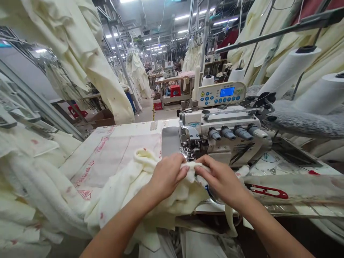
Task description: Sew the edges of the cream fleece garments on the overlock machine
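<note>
My left hand [166, 175] is closed on a fold of cream fleece fabric [129, 186], pinching its edge just in front of the presser foot [190, 150] of a white overlock sewing machine [225, 134]. My right hand [219, 177] lies on the same fabric beside it, fingers bent and pressing the edge down toward the needle area. The fingertips of both hands almost meet. The rest of the fabric hangs off the table's front edge toward me.
Red thread snips [268, 191] lie on the table at right. A control panel [220, 94] with a blue screen stands behind the machine. Cream garment pieces [34, 193] pile up at left. White rolls [290, 70] and hanging garments [88, 61] surround the station.
</note>
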Demonstrator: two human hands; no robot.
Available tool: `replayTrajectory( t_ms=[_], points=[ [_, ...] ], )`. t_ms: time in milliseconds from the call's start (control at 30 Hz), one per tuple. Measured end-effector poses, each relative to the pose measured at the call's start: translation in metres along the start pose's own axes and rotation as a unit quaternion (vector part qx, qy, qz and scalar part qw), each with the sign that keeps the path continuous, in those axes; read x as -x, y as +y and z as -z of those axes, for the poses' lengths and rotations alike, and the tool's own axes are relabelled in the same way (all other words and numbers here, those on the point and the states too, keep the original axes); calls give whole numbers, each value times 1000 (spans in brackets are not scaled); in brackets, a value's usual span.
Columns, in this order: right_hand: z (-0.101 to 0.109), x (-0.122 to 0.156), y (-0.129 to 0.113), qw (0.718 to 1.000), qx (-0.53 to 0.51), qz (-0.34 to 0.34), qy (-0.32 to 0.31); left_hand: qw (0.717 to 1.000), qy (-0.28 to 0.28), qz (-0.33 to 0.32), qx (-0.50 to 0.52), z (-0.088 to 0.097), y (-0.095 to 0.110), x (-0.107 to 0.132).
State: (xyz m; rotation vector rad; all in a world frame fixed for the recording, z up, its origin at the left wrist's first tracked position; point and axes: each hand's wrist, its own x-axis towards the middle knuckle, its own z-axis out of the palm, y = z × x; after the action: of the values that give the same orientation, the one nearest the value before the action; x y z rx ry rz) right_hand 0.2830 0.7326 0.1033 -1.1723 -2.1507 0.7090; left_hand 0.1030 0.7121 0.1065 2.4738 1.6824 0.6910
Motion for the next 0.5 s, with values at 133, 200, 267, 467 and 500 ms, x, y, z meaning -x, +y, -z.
replayTrajectory(
  t_ms=[133, 200, 267, 467, 500],
  points=[
    [4, -14, 5, 998, 39, -53, 18, 998, -16, 40, 40, 1, 1, -11],
    [4, -20, 5, 994, 77, -68, 39, 998, 1, 53, 33, -3, 1, -17],
    [3, -24, 5, 990, 108, -76, 58, 998, 14, 64, 24, -7, 0, -23],
    [-2, -22, 7, 984, 151, -51, 73, 997, 19, 77, 8, -12, -4, -32],
    [-4, -21, 7, 983, 158, -46, 79, 997, 17, 81, 1, -13, -4, -32]
  ],
)
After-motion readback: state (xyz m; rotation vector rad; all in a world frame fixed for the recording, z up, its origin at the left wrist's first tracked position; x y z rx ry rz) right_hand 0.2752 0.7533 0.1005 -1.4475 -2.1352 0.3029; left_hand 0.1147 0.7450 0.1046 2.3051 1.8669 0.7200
